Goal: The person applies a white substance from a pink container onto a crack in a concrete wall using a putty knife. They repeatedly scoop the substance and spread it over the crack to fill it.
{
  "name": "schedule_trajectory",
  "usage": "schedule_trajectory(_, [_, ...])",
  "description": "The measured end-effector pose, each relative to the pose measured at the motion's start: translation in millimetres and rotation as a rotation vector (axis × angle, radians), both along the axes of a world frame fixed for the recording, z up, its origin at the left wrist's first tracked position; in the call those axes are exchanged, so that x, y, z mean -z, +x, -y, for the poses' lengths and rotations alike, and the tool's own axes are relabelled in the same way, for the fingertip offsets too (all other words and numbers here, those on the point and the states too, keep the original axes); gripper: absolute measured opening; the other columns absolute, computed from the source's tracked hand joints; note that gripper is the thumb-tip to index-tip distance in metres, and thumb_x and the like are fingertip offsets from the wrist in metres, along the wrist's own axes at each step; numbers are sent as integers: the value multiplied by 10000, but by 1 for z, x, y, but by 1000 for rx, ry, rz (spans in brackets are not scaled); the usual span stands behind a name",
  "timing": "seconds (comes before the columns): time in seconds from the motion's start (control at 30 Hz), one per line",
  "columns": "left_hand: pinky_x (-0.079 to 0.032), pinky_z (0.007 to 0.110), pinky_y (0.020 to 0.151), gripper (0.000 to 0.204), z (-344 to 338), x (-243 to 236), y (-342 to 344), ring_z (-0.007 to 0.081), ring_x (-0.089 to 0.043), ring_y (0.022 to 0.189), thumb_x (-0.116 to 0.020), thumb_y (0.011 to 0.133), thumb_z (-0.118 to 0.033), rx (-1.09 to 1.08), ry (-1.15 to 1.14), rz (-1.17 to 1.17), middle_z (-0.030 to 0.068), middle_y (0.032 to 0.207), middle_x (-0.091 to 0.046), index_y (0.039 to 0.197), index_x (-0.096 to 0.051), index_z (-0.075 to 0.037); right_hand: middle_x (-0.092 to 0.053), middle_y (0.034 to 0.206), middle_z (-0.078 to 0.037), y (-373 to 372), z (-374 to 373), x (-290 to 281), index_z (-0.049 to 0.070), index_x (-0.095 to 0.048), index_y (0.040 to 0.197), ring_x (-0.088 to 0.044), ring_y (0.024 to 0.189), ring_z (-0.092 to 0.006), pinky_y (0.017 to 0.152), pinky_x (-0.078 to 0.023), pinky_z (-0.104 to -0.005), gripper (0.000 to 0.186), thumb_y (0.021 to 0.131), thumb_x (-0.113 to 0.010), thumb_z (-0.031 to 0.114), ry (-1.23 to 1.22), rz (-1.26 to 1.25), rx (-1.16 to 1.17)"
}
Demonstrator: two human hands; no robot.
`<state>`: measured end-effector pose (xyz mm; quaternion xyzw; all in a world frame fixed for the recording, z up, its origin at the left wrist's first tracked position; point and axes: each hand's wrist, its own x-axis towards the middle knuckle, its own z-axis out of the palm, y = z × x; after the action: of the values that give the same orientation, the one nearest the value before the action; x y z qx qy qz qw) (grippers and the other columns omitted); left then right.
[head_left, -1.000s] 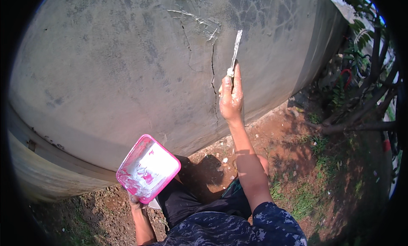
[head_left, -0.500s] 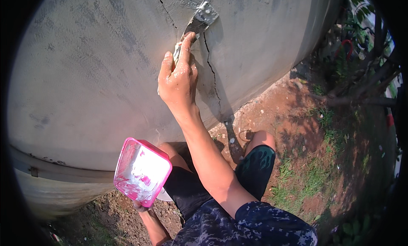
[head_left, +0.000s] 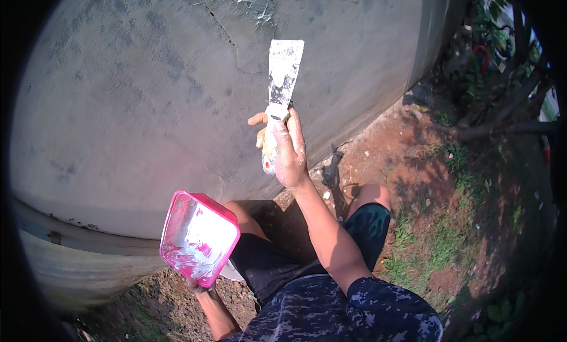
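Observation:
My right hand [head_left: 286,153] grips the handle of a putty knife [head_left: 282,76], its flat blade smeared with white filler and pointing up, held a little off the grey concrete wall [head_left: 130,106]. A thin crack [head_left: 221,29] runs down the wall above and left of the blade, with a pale patch of filler [head_left: 248,0] at its top. My left hand [head_left: 198,284], mostly hidden, holds a pink square tub [head_left: 198,237] from below; white filler coats its inside. I am crouching, knees near the wall.
The curved grey wall has a ledge [head_left: 71,233] low on the left. Red-brown soil [head_left: 413,165] with patches of grass [head_left: 449,247] lies to the right. Branches and plants [head_left: 502,58] stand at the far right edge.
My right hand has drawn the putty knife down and away from the crack, turning the blade flat toward me. The pink tub has stayed at the lower left.

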<state>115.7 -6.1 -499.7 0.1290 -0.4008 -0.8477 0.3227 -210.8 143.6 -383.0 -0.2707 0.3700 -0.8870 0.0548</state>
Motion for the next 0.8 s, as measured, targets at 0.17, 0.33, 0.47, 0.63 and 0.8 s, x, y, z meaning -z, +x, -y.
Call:
schedule_trajectory(0.17, [-279,526,1111,1096,1,6,7,318,-348,1317,-875,564,-402,10,28,2,108,1439,-354,1429,-282,-82,-576,803,-71,-40,0,2,37,-437,1162,-552,477,-111,418,-457,-255,263,993,-426,238,-44,150,4])
schedule_trajectory(0.33, [-274,529,1114,1093,2,10,9,321,-344,1317,-876,570,-389,4,14,-36,109,1441,-349,1430,-277,-81,-561,730,-68,-36,48,11,55,-385,1193,-556,487,-128,426,-454,-256,285,998,-434,258,-200,199,53])
schedule_trajectory(0.47, [-249,528,1126,1111,3,9,11,322,-332,1325,-883,559,-386,-57,13,-16,111,1444,-346,1435,-270,-82,-518,710,-55,-20,74,-1,109,-399,1031,-523,440,-148,384,-433,-279,232,1014,-362,337,-277,401,13])
schedule_trajectory(0.63, [-237,506,1137,1111,1,11,17,308,-334,1326,-886,547,-387,-155,47,12,111,1445,-352,1428,-284,-80,-510,647,-63,-10,86,-31,104,-375,1009,-527,396,-173,344,-433,-305,316,994,-381,420,-233,530,152])
schedule_trajectory(0.8, [-231,493,1139,1072,6,21,27,292,-337,1328,-874,575,-370,-135,59,-67,107,1446,-359,1427,-292,-81,-512,646,-65,-10,96,-39,75,-390,972,-552,388,-185,325,-431,-302,391,980,-378,466,-141,714,52])
